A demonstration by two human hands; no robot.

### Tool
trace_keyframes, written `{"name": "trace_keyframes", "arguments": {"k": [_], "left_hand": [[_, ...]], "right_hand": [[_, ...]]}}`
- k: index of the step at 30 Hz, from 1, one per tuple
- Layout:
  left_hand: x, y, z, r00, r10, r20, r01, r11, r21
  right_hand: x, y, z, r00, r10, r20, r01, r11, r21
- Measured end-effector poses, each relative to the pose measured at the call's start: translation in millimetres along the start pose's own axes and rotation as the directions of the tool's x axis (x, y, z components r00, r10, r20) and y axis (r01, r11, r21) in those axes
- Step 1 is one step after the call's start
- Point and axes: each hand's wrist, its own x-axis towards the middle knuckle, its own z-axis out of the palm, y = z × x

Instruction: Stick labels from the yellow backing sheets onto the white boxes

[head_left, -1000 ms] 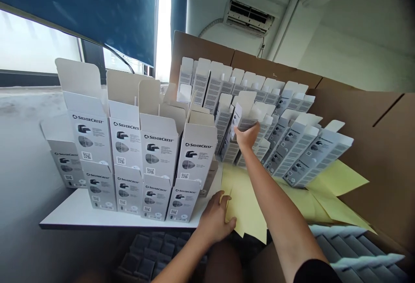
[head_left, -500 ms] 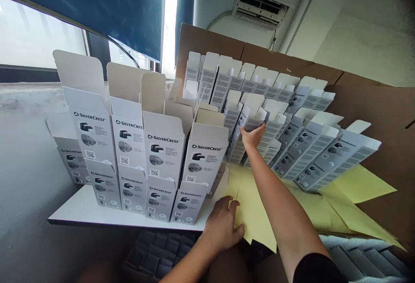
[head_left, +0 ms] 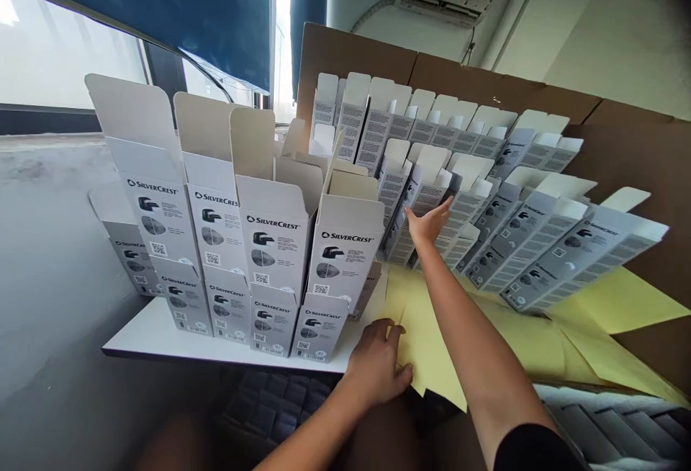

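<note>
My right hand (head_left: 428,225) reaches into the rows of open-topped cartons. It spans one grey-and-white printed carton (head_left: 406,242), thumb at its left face and fingers at its right side. The carton stands among its neighbours with its top flaps up. My left hand (head_left: 378,363) rests at the table's front edge, on or just beside a yellow sheet (head_left: 429,334). Its fingers are bent and its thumb stands apart, with nothing seen between them. Close to its left stand stacked SilverCrest cartons (head_left: 345,258), two high, with flaps raised.
A white table (head_left: 145,338) bears the carton rows. Tall brown cardboard (head_left: 372,50) stands behind and to the right. More cartons (head_left: 577,248) lean at the right above yellow sheets (head_left: 642,298). Dark packed pieces (head_left: 270,406) lie below the table. A window is at the left.
The view has tilted and shifted slightly, so cartons at the right appear farther right. Both hands keep nearly the same places, the right at the same carton and the left by the yellow sheet.
</note>
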Motion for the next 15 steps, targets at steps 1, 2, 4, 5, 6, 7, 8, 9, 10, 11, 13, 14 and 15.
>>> {"name": "trace_keyframes", "arguments": {"k": [1, 2, 4, 5, 6, 7, 8, 9, 10, 11, 13, 14, 15], "left_hand": [[-0.1, 0.1, -0.2, 1.0, 0.002, -0.003, -0.002, 1.0, 0.0], [-0.2, 0.1, -0.3, 1.0, 0.002, -0.008, -0.002, 1.0, 0.002], [-0.2, -0.2, -0.1, 1.0, 0.007, -0.017, -0.007, 1.0, 0.01], [-0.1, -0.5, 0.2, 1.0, 0.013, -0.022, -0.013, 1.0, 0.016], [0.1, -0.9, 0.5, 0.999, 0.02, -0.028, -0.019, 1.0, 0.021], [0.2, -1.3, 1.0, 0.999, 0.027, -0.033, -0.026, 0.999, 0.025], [0.3, -1.8, 1.4, 0.999, 0.034, -0.036, -0.033, 0.999, 0.026], [0.4, -2.2, 1.9, 0.998, 0.042, -0.036, -0.041, 0.999, 0.025], [0.3, -2.7, 2.4, 0.998, 0.048, -0.037, -0.047, 0.999, 0.023], [0.2, -3.2, 2.9, 0.998, 0.055, -0.038, -0.054, 0.998, 0.02], [0.0, -4.0, 3.5, 0.996, 0.072, -0.05, -0.071, 0.997, 0.015], [0.0, -4.3, 3.6, 0.995, 0.083, -0.061, -0.082, 0.997, 0.011], [0.0, -4.8, 3.5, 0.993, 0.096, -0.074, -0.096, 0.995, 0.006]], "right_hand": [[-5.4, -1.2, -8.5, 1.0, -0.031, 0.005, 0.031, 1.0, 0.003], [-11.7, -2.7, -19.0, 0.998, -0.064, 0.004, 0.064, 0.998, 0.005], [-27.3, -7.1, -44.1, 0.98, -0.169, 0.101, 0.163, 0.985, 0.06], [-36.9, -9.9, -57.4, 0.953, -0.233, 0.194, 0.215, 0.97, 0.112], [-47.8, -13.2, -70.2, 0.902, -0.303, 0.307, 0.258, 0.949, 0.179], [-59.6, -17.0, -81.6, 0.823, -0.372, 0.429, 0.288, 0.925, 0.25], [-72.0, -21.0, -91.0, 0.721, -0.432, 0.542, 0.3, 0.9, 0.317], [-84.5, -25.2, -98.2, 0.614, -0.474, 0.631, 0.299, 0.88, 0.37], [-96.3, -29.1, -103.0, 0.532, -0.496, 0.687, 0.293, 0.868, 0.4], [-106.6, -32.3, -105.8, 0.468, -0.51, 0.722, 0.284, 0.86, 0.423], [-120.9, -35.8, -107.9, 0.437, -0.511, 0.74, 0.272, 0.86, 0.433], [-124.6, -35.7, -108.6, 0.469, -0.5, 0.728, 0.271, 0.866, 0.42], [-126.1, -34.5, -110.0, 0.505, -0.489, 0.712, 0.271, 0.872, 0.406]]}}
